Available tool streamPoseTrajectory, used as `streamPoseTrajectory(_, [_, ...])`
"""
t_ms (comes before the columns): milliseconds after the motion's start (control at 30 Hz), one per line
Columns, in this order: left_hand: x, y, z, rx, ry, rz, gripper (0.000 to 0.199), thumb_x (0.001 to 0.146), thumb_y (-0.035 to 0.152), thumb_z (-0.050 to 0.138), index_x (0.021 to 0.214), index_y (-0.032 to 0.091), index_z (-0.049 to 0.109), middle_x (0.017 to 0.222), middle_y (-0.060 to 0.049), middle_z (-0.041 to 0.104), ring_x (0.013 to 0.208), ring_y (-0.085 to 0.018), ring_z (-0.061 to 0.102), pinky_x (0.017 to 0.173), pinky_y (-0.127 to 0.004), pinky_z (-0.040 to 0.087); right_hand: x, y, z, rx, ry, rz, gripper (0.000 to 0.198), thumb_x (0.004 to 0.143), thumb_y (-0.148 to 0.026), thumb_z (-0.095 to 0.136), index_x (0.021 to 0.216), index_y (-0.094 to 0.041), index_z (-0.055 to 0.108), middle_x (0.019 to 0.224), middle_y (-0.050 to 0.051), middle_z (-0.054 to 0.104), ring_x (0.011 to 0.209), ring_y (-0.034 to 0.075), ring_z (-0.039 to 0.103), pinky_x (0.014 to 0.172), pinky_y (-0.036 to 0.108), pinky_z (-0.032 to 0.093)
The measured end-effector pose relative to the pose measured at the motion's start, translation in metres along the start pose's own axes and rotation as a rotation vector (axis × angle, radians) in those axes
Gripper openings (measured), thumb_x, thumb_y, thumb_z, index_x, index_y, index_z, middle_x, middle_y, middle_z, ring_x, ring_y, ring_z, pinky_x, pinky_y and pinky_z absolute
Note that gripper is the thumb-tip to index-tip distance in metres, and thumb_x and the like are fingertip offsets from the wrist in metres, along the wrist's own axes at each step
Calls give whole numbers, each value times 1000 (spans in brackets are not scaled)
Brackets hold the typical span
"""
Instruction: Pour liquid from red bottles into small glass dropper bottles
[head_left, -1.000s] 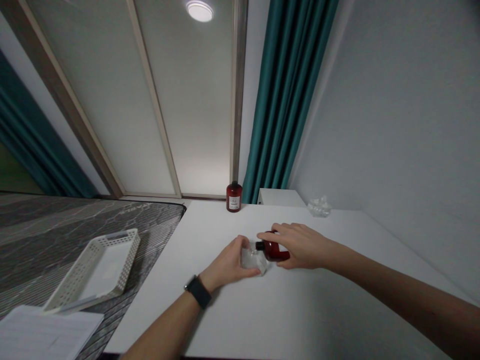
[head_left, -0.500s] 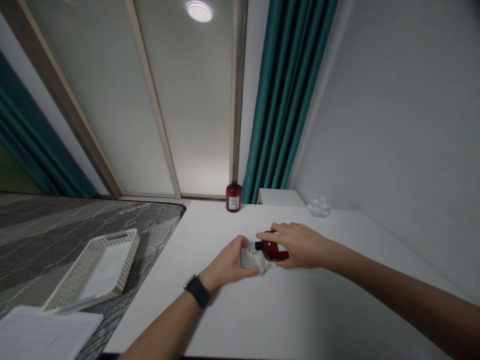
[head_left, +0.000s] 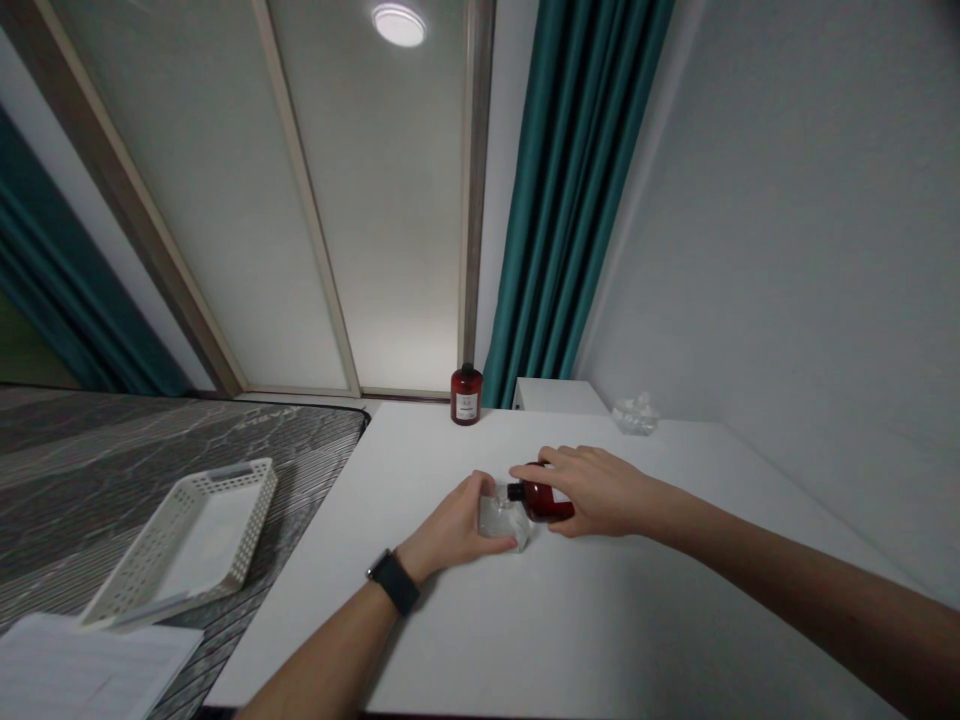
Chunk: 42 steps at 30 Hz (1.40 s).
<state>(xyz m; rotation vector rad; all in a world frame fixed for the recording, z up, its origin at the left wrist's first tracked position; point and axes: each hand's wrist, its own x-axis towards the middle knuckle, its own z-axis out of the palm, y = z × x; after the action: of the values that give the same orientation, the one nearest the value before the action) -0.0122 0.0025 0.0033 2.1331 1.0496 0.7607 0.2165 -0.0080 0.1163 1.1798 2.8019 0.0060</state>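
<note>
White tabletop (head_left: 517, 630) spreads under both hands, with a teal curtain (head_left: 577, 200) and frosted panels (head_left: 397, 220) beyond them. On my feed the right hand (head_left: 596, 492) is wrapped round a dark red bottle (head_left: 546, 505), tipped nearly level, its black neck pointing toward the left hand (head_left: 456, 525). That one curves thumb and fingers about a clear object (head_left: 498, 520) (glass or plastic, I can't tell from here); the bottle's neck overlaps it in view, though I can't make out whether they touch. Straight beyond the grip I see a second red bottle (head_left: 466, 398) standing upright. Crumpled clear plastic (head_left: 636, 413) lies beyond the right hand; well left of both is a white basket (head_left: 135, 558).
</note>
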Motion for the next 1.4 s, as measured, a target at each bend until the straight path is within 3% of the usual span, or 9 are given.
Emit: streamPoseTrajectory(1400, [0, 2, -1, 4, -17, -15, 54, 67, 38, 82, 104, 19, 46, 98, -4, 60, 84, -21, 57, 71, -31, 43, 3, 1, -3, -1, -26, -24, 64, 80, -39, 69, 140, -30, 47, 111, 10, 64, 89, 30, 66, 72, 38, 46])
